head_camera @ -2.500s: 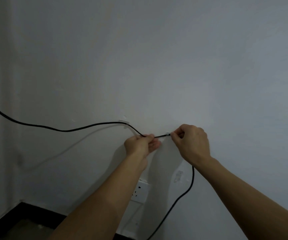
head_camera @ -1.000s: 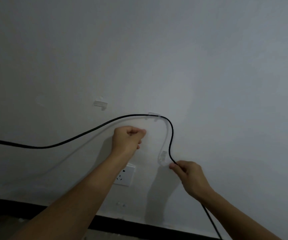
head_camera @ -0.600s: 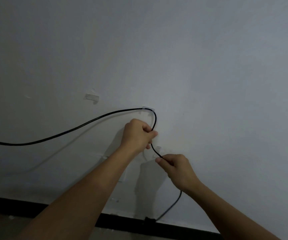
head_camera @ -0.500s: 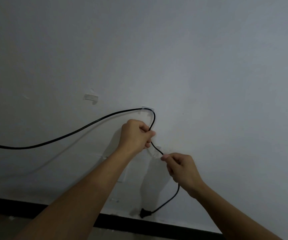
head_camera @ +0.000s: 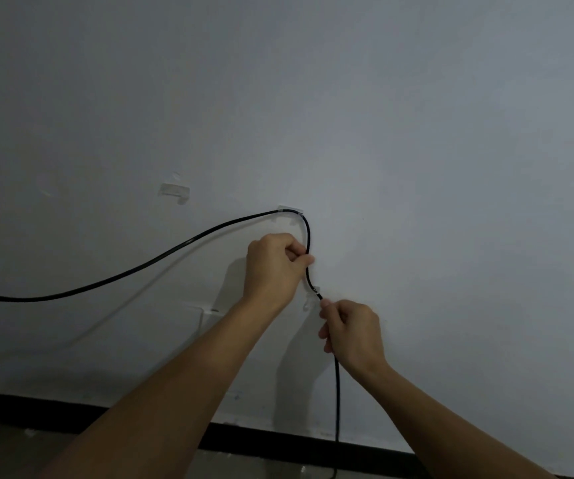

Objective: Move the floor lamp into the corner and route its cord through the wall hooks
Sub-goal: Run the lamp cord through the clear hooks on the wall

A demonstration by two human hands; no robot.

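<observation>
A black lamp cord (head_camera: 161, 259) runs in from the left edge up to a clear wall hook (head_camera: 290, 209), passes through it and bends down. My left hand (head_camera: 273, 264) pinches the cord just below that bend. The cord then meets a lower clear hook (head_camera: 314, 292), and my right hand (head_camera: 351, 335) grips it right beneath that hook. From my right hand the cord hangs straight down to the floor. A third clear hook (head_camera: 174, 191) further left holds nothing. The lamp itself is out of view.
The white wall fills the view. A wall socket (head_camera: 209, 321) is partly hidden behind my left forearm. A black skirting board (head_camera: 278, 440) runs along the bottom above a brownish floor (head_camera: 19, 454).
My right hand has slid down and drawn the cord taut under the lower hook, so the cord now hangs straight. My left hand keeps its pinch below the upper hook.
</observation>
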